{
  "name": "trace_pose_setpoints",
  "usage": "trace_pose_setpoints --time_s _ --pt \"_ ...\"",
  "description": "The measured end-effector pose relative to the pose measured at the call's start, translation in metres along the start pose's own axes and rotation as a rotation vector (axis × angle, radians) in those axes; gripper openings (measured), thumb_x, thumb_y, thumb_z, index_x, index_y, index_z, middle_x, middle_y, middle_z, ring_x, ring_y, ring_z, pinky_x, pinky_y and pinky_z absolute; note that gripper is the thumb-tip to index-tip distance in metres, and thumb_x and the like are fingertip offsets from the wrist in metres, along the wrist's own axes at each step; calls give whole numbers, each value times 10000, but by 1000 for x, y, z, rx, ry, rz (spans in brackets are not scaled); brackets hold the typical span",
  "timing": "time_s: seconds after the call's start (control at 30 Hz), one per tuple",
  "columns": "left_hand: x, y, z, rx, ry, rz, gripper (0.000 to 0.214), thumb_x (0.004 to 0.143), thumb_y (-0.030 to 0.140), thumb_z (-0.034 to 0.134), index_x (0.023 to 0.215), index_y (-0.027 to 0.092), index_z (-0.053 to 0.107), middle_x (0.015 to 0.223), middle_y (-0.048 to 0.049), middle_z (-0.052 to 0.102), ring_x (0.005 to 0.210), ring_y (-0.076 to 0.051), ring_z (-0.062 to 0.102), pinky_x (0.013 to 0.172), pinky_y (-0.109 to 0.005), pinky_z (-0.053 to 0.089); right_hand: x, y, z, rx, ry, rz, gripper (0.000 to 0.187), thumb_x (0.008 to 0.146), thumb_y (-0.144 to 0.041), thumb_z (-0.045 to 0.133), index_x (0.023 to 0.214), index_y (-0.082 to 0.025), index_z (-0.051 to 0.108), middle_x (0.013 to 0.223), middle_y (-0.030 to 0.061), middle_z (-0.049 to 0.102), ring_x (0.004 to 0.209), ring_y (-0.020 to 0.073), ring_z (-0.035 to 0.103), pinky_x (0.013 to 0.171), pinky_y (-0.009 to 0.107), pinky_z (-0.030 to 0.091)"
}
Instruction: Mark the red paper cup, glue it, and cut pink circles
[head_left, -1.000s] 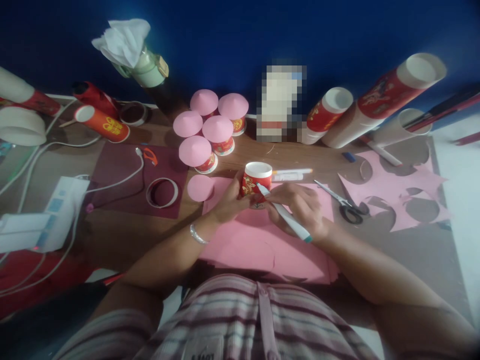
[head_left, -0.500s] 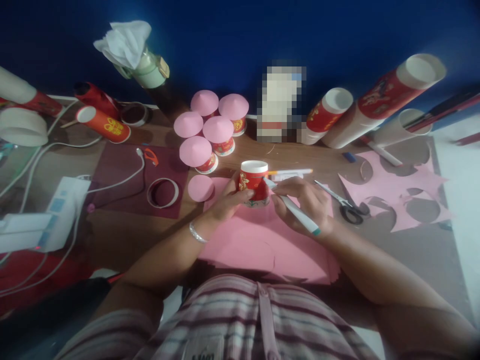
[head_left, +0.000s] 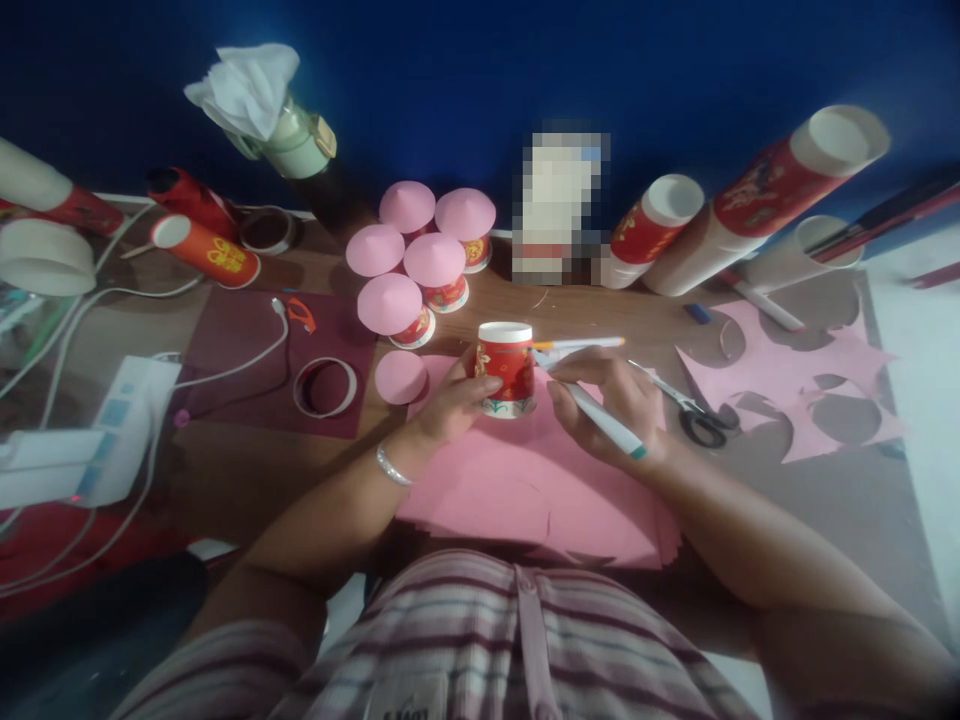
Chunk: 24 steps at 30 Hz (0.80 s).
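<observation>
My left hand [head_left: 461, 398] grips a red paper cup [head_left: 510, 370] from its left side, above a stack of pink paper [head_left: 480, 480]. The cup has gold patterns and a white rim, and stands roughly upright. In my right hand [head_left: 611, 390] is a white marker [head_left: 609, 422] with a green end, held like a pen. Its tip is close to the cup's right side; whether it touches, I cannot tell. A pink paper disc [head_left: 401, 377] lies left of the cup. Behind stand several small red cups topped with pink paper cones [head_left: 435, 260].
Scissors [head_left: 701, 415] and pink paper scraps [head_left: 795, 370] lie to the right. An orange-and-white pen [head_left: 581, 343] lies behind the cup. Tall red-and-white tubes [head_left: 795, 190] stand back right. At left are a ring [head_left: 325, 387], a power strip [head_left: 124, 430] and cables.
The cup has shifted slightly left and tilted a little, so its green-patterned base shows more. My right hand, with the marker, has moved slightly to the right of the cup.
</observation>
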<state>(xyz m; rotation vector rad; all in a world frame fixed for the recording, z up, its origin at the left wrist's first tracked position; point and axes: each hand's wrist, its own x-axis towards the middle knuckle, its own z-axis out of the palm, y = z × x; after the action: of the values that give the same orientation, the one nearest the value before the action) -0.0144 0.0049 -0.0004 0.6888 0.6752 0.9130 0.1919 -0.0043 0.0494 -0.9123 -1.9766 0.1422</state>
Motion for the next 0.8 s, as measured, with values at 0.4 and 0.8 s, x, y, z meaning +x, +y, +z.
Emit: trace_pose_setpoints --time_s 0.4,0.8 --pt "2 -7 -10 -38 -13 18 409 770 372 814 1122 194 705 1021 -82 756 933 -251 741 823 -385 584 -2 0 -1 25 -21 46 46 968 -228 678 1010 -239 665 845 22 780 743 172 766 671 268 624" --pt "1 -2 -5 -87 10 -2 482 741 354 806 1178 192 686 1069 -92 771 1005 -277 741 897 -416 571 -1 -2 -3 38 -43 15 65 965 -209 651 1000 -237 604 840 19 766 737 156 759 618 260 616"
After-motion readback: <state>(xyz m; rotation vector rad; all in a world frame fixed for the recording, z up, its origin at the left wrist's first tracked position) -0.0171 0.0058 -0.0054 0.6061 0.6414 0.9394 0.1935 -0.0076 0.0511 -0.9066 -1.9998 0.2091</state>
